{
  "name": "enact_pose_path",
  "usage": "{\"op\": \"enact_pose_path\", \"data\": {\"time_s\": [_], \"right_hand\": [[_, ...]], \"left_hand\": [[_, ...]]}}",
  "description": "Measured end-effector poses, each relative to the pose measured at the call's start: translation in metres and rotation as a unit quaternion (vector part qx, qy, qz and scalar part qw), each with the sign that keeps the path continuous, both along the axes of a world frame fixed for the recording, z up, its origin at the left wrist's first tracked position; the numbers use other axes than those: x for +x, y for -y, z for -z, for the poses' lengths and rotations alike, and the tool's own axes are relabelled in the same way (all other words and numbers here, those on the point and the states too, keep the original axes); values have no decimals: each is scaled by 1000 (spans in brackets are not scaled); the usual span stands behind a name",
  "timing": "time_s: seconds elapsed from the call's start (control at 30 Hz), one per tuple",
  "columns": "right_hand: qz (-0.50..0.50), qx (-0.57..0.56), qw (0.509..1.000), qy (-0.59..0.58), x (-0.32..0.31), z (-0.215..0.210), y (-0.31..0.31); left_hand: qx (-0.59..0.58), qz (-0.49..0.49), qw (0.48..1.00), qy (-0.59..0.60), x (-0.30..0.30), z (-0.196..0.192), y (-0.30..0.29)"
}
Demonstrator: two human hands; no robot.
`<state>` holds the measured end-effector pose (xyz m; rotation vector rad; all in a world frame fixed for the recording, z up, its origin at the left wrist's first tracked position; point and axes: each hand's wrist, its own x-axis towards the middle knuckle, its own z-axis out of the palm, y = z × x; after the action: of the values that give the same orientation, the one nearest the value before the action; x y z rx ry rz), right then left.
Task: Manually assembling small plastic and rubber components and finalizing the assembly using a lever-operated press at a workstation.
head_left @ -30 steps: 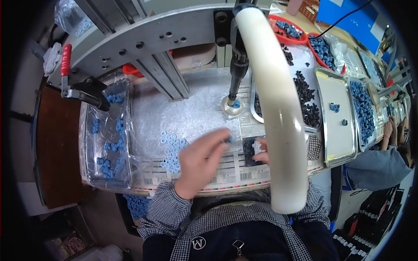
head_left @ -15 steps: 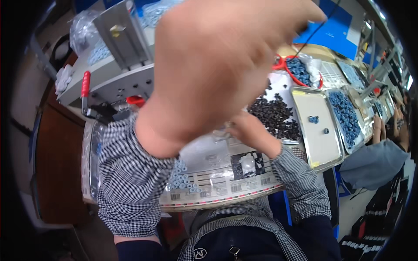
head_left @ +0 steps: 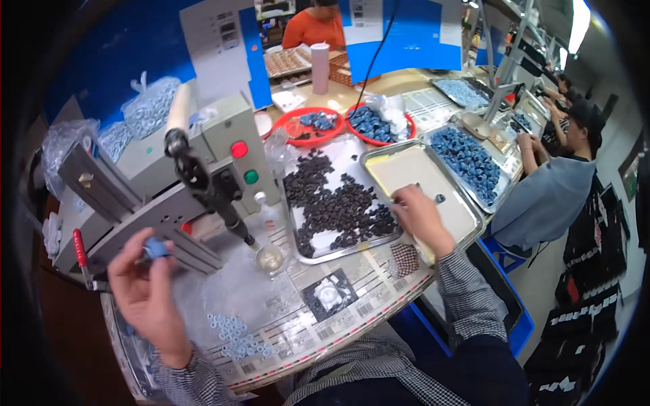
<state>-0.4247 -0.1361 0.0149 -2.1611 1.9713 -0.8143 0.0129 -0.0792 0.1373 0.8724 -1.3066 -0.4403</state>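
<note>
My left hand (head_left: 145, 294) is raised over the left side of the table, near the machine's metal frame. Thumb and fingers pinch a small blue ring-shaped part (head_left: 157, 249). My right hand (head_left: 421, 220) reaches over the left side of the shallow cream-lined tray (head_left: 443, 169); its fingers are curled together, and what they hold, if anything, is hidden. One small dark blue part (head_left: 440, 198) lies in that tray to the right of my fingers. Beside it, a metal tray of small black parts (head_left: 338, 203) extends to the left of my right hand.
A grey machine with a red button (head_left: 239, 149) and a black lever (head_left: 196, 176) stands at left. Light blue washers (head_left: 237, 338) lie near the front edge. Red baskets (head_left: 311, 139) and a tray of blue parts (head_left: 467, 162) sit farther back. A co-worker (head_left: 542, 189) sits at right.
The view has swung up and to the right. My left hand, close and blurred before, has dropped to the left with a blue part. My right hand has moved from mid-table to the cream-lined tray.
</note>
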Motion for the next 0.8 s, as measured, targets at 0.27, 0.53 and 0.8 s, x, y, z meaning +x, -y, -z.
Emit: {"op": "enact_pose_path", "data": {"time_s": [0.27, 0.53, 0.8], "right_hand": [[-22, -123, 992, 34, -4, -31, -6], [-218, -176, 956, 87, 111, -99, 5], [-331, -150, 848, 386, 214, -186, 74]], "left_hand": [[326, 77, 941, -41, -56, 150, 18], [213, -51, 952, 216, -66, 168, 41], [104, -73, 934, 333, -59, 169, 33]]}}
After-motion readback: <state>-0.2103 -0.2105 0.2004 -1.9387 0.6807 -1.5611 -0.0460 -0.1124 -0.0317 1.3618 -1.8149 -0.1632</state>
